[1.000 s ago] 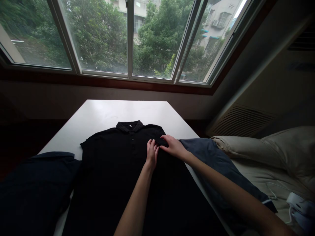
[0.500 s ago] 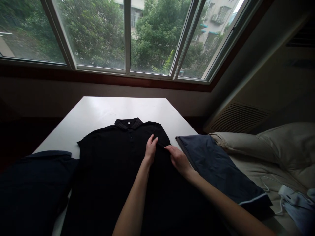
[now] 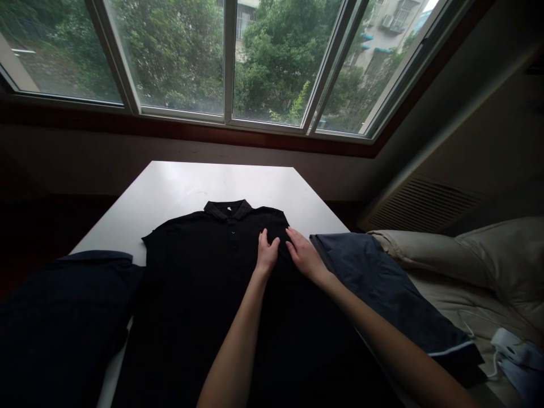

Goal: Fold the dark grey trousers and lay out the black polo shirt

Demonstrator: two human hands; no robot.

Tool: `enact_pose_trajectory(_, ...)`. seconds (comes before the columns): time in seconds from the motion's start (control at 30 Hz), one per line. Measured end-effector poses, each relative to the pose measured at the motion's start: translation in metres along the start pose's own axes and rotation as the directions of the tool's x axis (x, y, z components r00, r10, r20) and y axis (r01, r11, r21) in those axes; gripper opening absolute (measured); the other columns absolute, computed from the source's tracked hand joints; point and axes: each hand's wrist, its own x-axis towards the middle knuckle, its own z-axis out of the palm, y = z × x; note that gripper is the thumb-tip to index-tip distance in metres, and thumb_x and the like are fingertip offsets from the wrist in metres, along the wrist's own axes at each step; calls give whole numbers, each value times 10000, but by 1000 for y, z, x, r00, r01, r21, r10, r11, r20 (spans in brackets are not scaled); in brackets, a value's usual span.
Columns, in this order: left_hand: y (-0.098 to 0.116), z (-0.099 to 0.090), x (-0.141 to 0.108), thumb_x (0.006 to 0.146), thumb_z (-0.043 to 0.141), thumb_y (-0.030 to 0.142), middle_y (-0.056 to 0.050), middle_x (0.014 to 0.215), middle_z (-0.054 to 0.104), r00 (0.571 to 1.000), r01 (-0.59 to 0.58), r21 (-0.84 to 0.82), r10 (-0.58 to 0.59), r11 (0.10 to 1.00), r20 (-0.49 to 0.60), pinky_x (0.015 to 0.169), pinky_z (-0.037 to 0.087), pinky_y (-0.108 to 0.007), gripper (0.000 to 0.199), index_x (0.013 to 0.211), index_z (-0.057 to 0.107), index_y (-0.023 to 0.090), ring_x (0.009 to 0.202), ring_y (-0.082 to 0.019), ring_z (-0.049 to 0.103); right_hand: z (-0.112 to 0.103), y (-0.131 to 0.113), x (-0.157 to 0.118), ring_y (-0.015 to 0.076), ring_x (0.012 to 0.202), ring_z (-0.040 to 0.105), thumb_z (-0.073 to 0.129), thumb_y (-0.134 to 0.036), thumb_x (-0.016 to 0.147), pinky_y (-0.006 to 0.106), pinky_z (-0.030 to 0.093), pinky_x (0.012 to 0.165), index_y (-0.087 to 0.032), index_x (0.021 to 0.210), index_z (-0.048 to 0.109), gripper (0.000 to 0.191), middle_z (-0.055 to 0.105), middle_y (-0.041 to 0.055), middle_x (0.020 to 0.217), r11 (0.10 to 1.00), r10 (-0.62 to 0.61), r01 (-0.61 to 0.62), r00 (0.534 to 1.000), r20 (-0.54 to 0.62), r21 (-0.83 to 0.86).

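A black polo shirt (image 3: 204,266) lies spread front side up on a white table (image 3: 221,180), its collar toward the window. My left hand (image 3: 267,251) rests on the chest of the shirt, right of the button placket, with thumb and fingers apart. At the shirt's right edge, by the sleeve, my right hand (image 3: 304,253) touches the cloth with its fingers stretched out. Neither hand has cloth pinched in it. The shirt's lower part is dark and partly covered by my forearms.
Dark navy folded clothing (image 3: 72,306) lies left of the shirt. Grey-blue clothing with a pale stripe (image 3: 382,289) lies to the right, beside a beige cushioned seat (image 3: 442,249). A white object with a cord (image 3: 508,343) is at the lower right. A window (image 3: 229,68) stands behind the table.
My right hand has let go of the sleeve edge, and its fingers have straightened onto the cloth. The sleeve now lies tucked in closer. The view has shifted slightly.
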Motion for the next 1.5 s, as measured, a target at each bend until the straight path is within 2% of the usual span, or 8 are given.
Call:
enact_pose_trajectory(0.27,5,-4,-6,724,648,64,-106,1594,192,989,-148,70,147,986,20,1202,146,-332,492,1195,570,182,1474,-244,171,37,19,5,212,1454,228,303,-446,983,487,185,1187,-175,1505,288,588,275,95,1563,981,95,-60,978,187,-186)
enact_pose_trajectory(0.47,9,-1,-12,709,605,36,-122,1580,229,954,-301,214,296,929,55,1217,91,-379,511,1200,575,173,1483,-255,126,37,21,60,210,1457,219,284,-431,978,473,183,1192,-154,1500,299,592,273,93,1566,989,17,1,992,121,-149)
enact_pose_trajectory(0.73,19,-9,-12,731,567,38,-111,1517,357,947,-311,259,323,915,-3,1216,134,-424,436,1130,601,209,1456,-270,216,71,27,106,201,1465,190,236,-457,984,446,159,1198,-151,1518,265,616,217,70,1585,965,177,-131,965,196,-227)
enact_pose_trajectory(1.0,77,-43,-1,760,570,66,-106,1152,601,869,-472,318,494,822,12,1142,292,-400,242,926,647,224,1222,-285,486,72,28,103,184,1462,198,221,-474,983,426,160,1200,-182,1518,277,612,230,46,1584,964,179,-140,971,162,-226)
enact_pose_trajectory(1.07,101,-77,6,790,561,104,-118,1099,608,874,-408,564,486,718,14,1104,327,-398,191,911,644,225,1183,-295,503,70,25,102,181,1460,204,226,-467,983,417,153,1201,-177,1511,296,607,237,48,1581,964,190,-153,968,164,-216)
enact_pose_trajectory(1.17,138,-143,12,838,527,180,-155,1178,578,887,-37,941,444,337,-124,1034,385,-408,207,1023,617,200,1194,-318,491,68,23,102,181,1461,199,232,-459,981,414,147,1201,-172,1506,311,603,236,52,1582,965,197,-161,967,161,-209)
enact_pose_trajectory(1.27,162,-204,11,852,529,256,-198,1267,539,877,337,940,381,-54,-293,984,414,-399,337,1164,541,131,1210,-331,490,68,24,102,185,1461,200,238,-459,978,423,147,1198,-169,1508,306,608,236,60,1581,966,193,-158,967,166,-204)
enact_pose_trajectory(1.5,168,-242,2,876,524,360,-200,1147,627,902,366,904,322,-219,-287,829,469,-336,384,1163,527,104,1044,-298,612,73,29,103,194,1463,191,227,-461,975,440,150,1194,-178,1508,309,609,229,58,1584,971,179,-151,972,149,-185)
